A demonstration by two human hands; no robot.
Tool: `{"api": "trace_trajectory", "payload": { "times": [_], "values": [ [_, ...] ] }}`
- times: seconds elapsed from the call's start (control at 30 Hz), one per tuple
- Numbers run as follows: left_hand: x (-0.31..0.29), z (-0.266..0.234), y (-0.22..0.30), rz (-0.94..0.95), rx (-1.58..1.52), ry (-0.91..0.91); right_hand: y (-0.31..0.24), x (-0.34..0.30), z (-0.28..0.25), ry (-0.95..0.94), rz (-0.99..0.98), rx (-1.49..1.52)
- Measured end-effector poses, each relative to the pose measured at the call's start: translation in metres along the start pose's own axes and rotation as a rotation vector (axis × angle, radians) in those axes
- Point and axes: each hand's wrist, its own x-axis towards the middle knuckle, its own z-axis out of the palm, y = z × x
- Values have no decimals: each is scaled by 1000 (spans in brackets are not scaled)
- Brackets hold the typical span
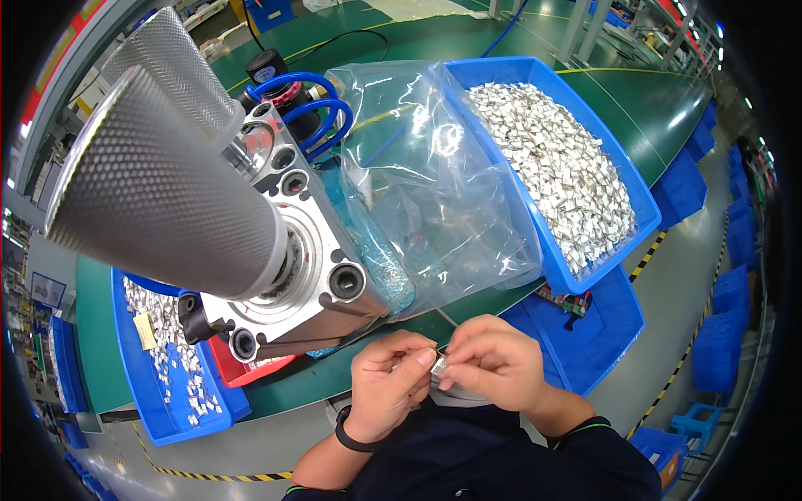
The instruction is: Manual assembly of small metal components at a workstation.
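Note:
Close in front of my body, a small silvery-white rectangular part (438, 366) is pinched between both hands. My left hand (391, 380) grips its left side with thumb and forefinger, the other fingers curled. From the right, my right hand (493, 366) pinches the same part at its fingertips. Fingers cover much of it, so its exact kind does not show. Left of my hands stands a metal press fixture (322, 267) with two knurled cylinders (167, 196). Beyond my hands lies a clear plastic bag (451, 225), its mouth toward the far side.
A blue bin (547, 71) heaped with small white parts (555, 163) stands at the right. Another blue bin (171, 430) with scattered parts sits at lower left, beside a red tray (238, 371). Blue air hoses (313, 83) loop behind the fixture. A lower blue bin (614, 334) holds a circuit board (568, 305).

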Motion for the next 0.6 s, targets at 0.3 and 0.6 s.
{"api": "trace_trajectory", "payload": {
  "times": [0.3, 0.6],
  "values": [
    [-10, -4, 11, -72, 4, 20, 2, 6, 12, -7, 277, 306],
    [-15, -20, 20, 100, 290, 108, 21, 8, 36, 37, 167, 47]
  ]
}}
